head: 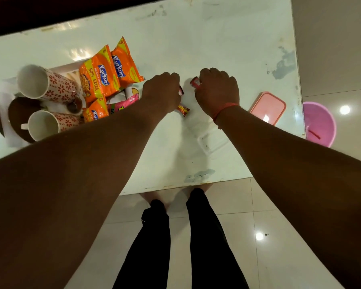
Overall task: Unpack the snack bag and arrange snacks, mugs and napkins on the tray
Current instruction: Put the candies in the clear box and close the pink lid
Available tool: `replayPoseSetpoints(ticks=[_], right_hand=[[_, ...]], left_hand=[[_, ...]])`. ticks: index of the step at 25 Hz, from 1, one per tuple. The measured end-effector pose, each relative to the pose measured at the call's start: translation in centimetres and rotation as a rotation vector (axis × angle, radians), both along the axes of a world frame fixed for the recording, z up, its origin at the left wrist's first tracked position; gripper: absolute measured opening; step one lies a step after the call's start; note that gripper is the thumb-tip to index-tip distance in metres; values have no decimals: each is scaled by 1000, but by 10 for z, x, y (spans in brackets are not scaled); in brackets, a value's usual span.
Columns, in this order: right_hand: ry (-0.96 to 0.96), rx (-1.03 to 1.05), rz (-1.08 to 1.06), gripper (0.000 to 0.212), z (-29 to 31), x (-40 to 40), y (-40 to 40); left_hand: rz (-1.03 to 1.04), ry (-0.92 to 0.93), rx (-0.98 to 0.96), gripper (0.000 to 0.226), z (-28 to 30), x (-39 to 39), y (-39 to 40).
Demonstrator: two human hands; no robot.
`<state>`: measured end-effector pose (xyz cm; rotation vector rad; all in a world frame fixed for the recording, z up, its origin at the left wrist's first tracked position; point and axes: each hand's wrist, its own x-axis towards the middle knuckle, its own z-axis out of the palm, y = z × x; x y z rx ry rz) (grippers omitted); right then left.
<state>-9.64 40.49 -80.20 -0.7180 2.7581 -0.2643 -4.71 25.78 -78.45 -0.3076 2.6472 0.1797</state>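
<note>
Stood over a pale glossy table (217,38), head cam pointed straight down. Left hand (162,93) sat at mid-frame, knuckles up, fingers curled under, with a small dark-red wrapper (181,91) poking out at its right edge. Looked pinched, though couldn't tell for sure with the fingertips hidden. Another little red and yellow wrapper (183,109) lay on the table just below that hand, touching or nearly so.

Right hand (217,92) hovered just right of center, also knuckles up, closed around a small red packet (195,82) that stuck out at its upper left. Red thread (225,110) tied round that wrist.

Over at the left of the frame: white tray (66,67), mostly buried. Two white mugs with red flower print lay on their sides, open mouths toward the camera, upper mug (44,83) above lower mug (48,125). Orange Kurkure packs piled beside them toward the center: big one (98,77), second one (124,63) behind it at upper right, third one (95,113) lower down. Bit of a pink packet (123,105) tucked under those. White napkins (8,97) at far left, partly under the mugs.

Pink lid (268,107) flat on the table at right, near the edge. Pink bucket (321,124) on the tiled floor at far right. Black trouser legs (196,236) at bottom center.
</note>
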Motion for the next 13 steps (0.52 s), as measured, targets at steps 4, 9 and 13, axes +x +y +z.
replayPoseSetpoints(ticks=[4,9,13], right_hand=[[9,-163,-184,24,35,22,47],[-23,-137,-223,22,52,82,103],[6,-33,-139,19,39,102,117]], left_hand=[[37,68,117,26,8,8,3],[156,201,390,19,28,36,39],[-18,185,549,17,40,71,84]])
